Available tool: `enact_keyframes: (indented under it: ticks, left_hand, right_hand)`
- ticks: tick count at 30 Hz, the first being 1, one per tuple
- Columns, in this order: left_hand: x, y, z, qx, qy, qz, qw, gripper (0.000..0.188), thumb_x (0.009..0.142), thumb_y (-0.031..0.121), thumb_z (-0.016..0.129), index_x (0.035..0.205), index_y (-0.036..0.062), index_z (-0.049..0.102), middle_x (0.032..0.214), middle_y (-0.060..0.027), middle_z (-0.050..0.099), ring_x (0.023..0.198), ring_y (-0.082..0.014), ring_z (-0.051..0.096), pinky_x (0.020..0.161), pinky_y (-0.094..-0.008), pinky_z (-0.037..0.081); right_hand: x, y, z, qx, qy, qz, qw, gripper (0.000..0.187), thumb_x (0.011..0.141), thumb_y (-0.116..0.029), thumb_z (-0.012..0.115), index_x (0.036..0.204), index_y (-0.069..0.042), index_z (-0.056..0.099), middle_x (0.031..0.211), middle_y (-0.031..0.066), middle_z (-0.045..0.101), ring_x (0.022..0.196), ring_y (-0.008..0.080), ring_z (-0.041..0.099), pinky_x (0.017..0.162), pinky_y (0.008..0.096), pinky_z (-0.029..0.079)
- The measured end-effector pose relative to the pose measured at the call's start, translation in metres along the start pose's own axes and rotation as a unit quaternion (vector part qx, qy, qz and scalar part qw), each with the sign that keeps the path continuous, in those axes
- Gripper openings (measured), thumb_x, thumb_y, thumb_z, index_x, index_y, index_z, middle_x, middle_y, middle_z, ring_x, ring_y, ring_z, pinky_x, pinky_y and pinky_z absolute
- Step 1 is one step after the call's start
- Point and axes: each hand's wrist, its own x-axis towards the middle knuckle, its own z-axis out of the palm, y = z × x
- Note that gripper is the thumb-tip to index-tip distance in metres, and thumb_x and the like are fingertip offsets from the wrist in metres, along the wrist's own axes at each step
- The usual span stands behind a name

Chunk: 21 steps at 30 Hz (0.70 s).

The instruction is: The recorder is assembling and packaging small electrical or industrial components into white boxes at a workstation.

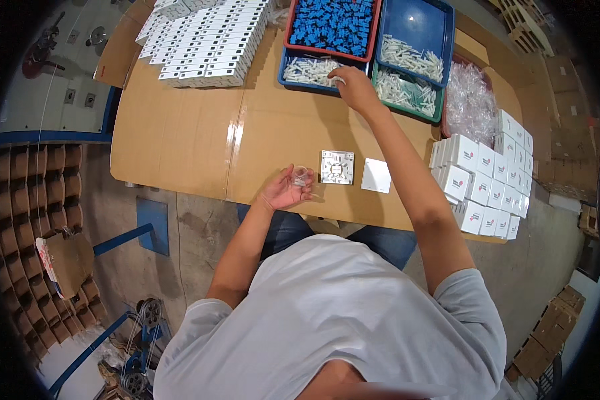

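Near the front edge of the cardboard-covered table, my left hand (288, 189) is palm up, its fingers curled round a small clear plastic piece (301, 175) with a round opening. My right hand (353, 87) is stretched out to the far side, over the near rim of a blue tray (293, 83) of slim white plastic pieces (307, 69). Its fingertips are pinched together on one white piece, partly hidden by the fingers. Between my arms lies an open square white box (337, 167) with a patterned insert. To its right is a flat white square lid (376, 175).
A red tray (289, 33) of blue parts overlaps the blue tray. Right of it, another blue tray (413, 20) rests on a green one (407, 97); both hold white pieces. Beyond are clear plastic bags (470, 100). White boxes are stacked far left (207, 43) and right (487, 180).
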Motion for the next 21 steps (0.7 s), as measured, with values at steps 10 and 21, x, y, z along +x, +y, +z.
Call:
enact_keyframes:
  ticks: [10,21]
  left_hand:
    - [0.001,0.001,-0.005,-0.012,-0.019,-0.028,0.999,0.062,0.099,0.052,0.061,0.135,0.0013,0.059,0.112,-0.0081,0.062,0.103,-0.0244,0.059,0.099,-0.046,0.051]
    - [0.002,0.001,-0.006,-0.007,-0.025,-0.042,0.999,0.066,0.1,0.052,0.061,0.14,0.0001,0.056,0.117,-0.0078,0.062,0.103,-0.0235,0.06,0.1,-0.0464,0.05]
  right_hand:
    - [0.028,0.029,0.01,-0.113,-0.088,-0.056,0.988,0.028,0.085,-0.014,0.074,0.113,-0.016,0.077,0.124,0.0055,0.065,0.121,0.0266,0.059,0.097,0.0412,0.055]
    - [0.058,-0.009,0.031,-0.086,-0.046,-0.115,0.989,0.023,0.085,-0.011,0.068,0.107,-0.014,0.077,0.103,0.0089,0.069,0.107,0.032,0.065,0.088,0.0484,0.055]
